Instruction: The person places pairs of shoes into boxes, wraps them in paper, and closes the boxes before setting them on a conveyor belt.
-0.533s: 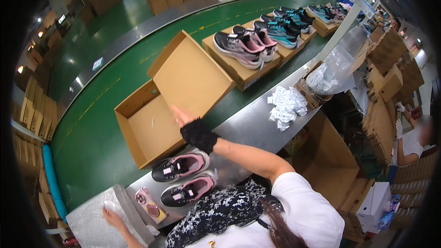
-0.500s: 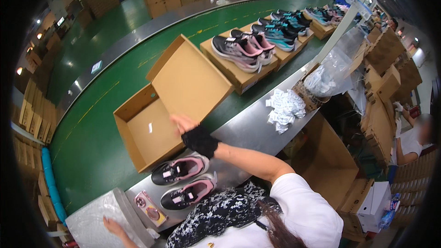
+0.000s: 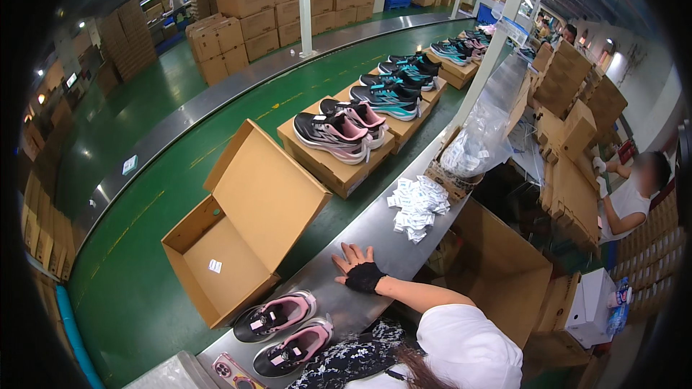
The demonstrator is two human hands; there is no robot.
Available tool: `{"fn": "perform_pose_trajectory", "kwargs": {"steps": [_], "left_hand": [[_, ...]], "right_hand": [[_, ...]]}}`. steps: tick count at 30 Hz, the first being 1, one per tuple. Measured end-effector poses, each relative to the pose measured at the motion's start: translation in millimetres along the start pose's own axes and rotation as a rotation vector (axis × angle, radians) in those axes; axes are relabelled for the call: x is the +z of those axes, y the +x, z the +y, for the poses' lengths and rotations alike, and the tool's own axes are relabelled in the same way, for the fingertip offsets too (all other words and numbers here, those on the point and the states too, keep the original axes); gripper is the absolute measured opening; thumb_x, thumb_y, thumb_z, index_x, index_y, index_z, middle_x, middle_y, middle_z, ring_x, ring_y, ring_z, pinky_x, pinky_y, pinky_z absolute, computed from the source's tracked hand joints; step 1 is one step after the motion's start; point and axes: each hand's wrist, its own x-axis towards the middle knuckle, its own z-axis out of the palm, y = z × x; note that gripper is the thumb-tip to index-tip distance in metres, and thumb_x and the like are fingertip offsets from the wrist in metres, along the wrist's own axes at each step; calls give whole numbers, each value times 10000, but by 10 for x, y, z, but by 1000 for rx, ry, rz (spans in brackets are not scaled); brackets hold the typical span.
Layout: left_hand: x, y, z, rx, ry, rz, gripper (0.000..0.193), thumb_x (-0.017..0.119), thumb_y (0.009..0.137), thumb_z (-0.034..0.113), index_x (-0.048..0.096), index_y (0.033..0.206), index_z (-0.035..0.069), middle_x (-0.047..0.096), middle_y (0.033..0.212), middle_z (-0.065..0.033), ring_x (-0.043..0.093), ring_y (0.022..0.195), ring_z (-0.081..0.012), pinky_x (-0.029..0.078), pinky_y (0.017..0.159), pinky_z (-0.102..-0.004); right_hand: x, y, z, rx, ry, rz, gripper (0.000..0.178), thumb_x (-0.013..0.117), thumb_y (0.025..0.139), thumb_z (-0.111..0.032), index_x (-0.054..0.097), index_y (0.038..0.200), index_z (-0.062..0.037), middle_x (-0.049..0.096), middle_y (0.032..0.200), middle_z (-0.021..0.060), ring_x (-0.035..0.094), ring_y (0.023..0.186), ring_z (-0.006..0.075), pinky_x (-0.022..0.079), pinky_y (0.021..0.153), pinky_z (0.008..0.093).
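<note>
My right hand (image 3: 359,271), in a black fingerless glove, has its fingers spread over the metal ledge (image 3: 360,227) and holds nothing. To its left stand two black shoes with pink linings (image 3: 274,317) (image 3: 294,349), side by side. Beyond them an open brown shoebox (image 3: 238,238) sits on the green belt with its lid raised; inside lies a small white packet (image 3: 215,266). Farther along the ledge is a heap of similar white packets (image 3: 419,205). My left hand is out of view.
Pairs of shoes (image 3: 339,132) stand on closed boxes along the green belt (image 3: 151,259). A carton with clear plastic bags (image 3: 465,155) sits behind the packet heap. A phone (image 3: 232,371) and a stack of wrapping sheets (image 3: 169,374) lie near left. A co-worker (image 3: 623,205) is at right.
My right hand has moved from over the box to the ledge on the right. A white packet lies in the box in both frames. My left hand has left the view, which has shifted.
</note>
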Motion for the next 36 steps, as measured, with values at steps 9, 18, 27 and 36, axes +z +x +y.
{"fn": "perform_pose_trajectory", "kwargs": {"steps": [9, 18, 27, 36], "left_hand": [[-603, -35, 1685, 554, -194, 107, 277, 438, 843, 207, 539, 1007, 8, 559, 957, -191, 521, 894, -332, 376, 820, -441], [-973, 146, 2793, 547, -314, 18, 289, 429, 842, 144, 483, 1080, -11, 497, 1061, -189, 450, 1000, -326, 323, 891, -418], [-1442, 1071, 2090, 324, -359, 309, 331, 419, 841, 81, 427, 1152, -30, 435, 1164, -188, 380, 1106, -319, 271, 962, -394], [-2878, 1154, 2715, 415, -601, 563, 329, 416, 839, 28, 388, 1159, -44, 393, 1200, -192, 348, 1136, -311, 256, 967, -378]], "right_hand": [[-158, -41, 36, 30, 65, -113, 638, 570, 718, -431, 368, 1269, -181, 256, 1344, 171, 252, 1224, 326, 204, 864, 633], [-916, 287, -19, -123, 322, 417, 520, 640, 675, -200, 453, 1149, -93, 346, 1242, 206, 417, 1071, 363, 369, 846, 449], [-1324, 484, -213, -312, 381, 557, 447, 627, 687, -128, 484, 1103, -46, 407, 1172, 200, 467, 1021, 352, 410, 852, 393], [-1975, 834, -1328, -709, 671, 269, 535, 666, 684, -107, 438, 1162, -36, 553, 986, 143, 577, 808, 245, 462, 725, 314]]}}
